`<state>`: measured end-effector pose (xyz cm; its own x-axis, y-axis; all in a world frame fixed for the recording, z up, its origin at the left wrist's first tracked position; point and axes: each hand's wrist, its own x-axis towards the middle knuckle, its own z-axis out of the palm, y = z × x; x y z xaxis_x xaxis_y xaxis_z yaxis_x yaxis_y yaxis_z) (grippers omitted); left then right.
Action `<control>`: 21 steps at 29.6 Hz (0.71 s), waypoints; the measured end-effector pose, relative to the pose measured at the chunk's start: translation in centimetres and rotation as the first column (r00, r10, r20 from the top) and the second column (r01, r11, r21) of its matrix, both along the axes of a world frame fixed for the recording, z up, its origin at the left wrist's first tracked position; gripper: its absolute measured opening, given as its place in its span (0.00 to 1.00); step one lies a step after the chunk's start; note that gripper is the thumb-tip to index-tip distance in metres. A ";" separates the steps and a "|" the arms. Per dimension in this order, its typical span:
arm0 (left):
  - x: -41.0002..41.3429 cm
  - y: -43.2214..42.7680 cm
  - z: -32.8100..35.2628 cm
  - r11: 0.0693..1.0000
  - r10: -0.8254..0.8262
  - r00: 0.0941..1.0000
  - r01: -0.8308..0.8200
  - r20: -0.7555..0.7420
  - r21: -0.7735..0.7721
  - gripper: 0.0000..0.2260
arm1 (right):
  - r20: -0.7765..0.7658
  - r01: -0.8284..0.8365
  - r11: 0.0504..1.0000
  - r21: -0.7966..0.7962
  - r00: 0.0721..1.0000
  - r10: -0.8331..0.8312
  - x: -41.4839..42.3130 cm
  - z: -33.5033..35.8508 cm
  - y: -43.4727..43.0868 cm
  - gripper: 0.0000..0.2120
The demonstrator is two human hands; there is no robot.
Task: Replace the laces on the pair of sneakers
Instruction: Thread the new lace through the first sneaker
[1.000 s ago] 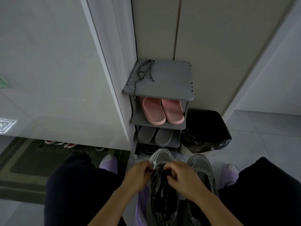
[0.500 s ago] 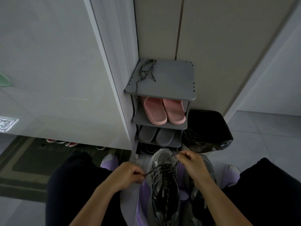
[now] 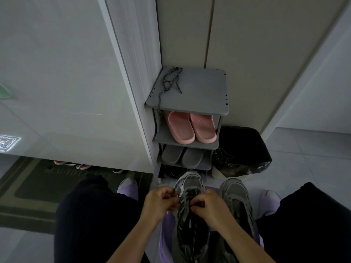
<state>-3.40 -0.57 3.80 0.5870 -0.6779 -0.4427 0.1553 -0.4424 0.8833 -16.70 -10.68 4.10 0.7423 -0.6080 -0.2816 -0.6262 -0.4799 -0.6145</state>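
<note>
Both hands are closed in pinches on the lace (image 3: pixel 190 194). The left hand (image 3: pixel 161 202) has its fingers curled at the left eyelet row, and the right hand (image 3: pixel 210 207) nips it just right of centre (dim light, so I can't see exactly how much lace each one has).

Location: the near sneaker (image 3: pixel 191 234) sits between the knees, toe pointing away, on something purple (image 3: pixel 167 230) that could be a tub or a stool. The other sneaker (image 3: pixel 235 196) is just beside it on the right, with no hand on it.

Step, my read: working the toe-end crossings of the first shoe. I can't tell whether this is threading or pulling out. A spare lace (image 3: pixel 170 82) lies loose on top of the shoe rack (image 3: pixel 199 95), with one end hanging over the front edge.

Next move probably needs:
- equal tension on both ends
- a tip found and fed through the next eyelet
- the shoe kept from sliding

Look: grey mesh upper with pale overlays and a dark tongue. The lace is thin, dark and speckled, limp and likely to twist.
</note>
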 end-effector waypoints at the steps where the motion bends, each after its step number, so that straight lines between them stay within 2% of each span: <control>1: -0.1 0.0 -0.1 1.000 0.028 1.000 -0.028 0.009 -0.010 0.08 | -0.009 0.002 1.000 -0.031 1.000 -0.002 0.1 0.0 0.1 0.12; 21: -2.5 -0.4 -1.2 0.965 0.244 0.970 -0.244 -0.011 -0.098 0.08 | 0.026 0.034 0.999 0.010 0.999 -0.034 0.3 -0.7 0.5 0.11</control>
<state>-5.88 -0.94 2.58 0.7404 -0.5540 -0.3807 0.2468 -0.3027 0.9206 -16.38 -10.21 3.41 0.7284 -0.6304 -0.2684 -0.6257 -0.4524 -0.6355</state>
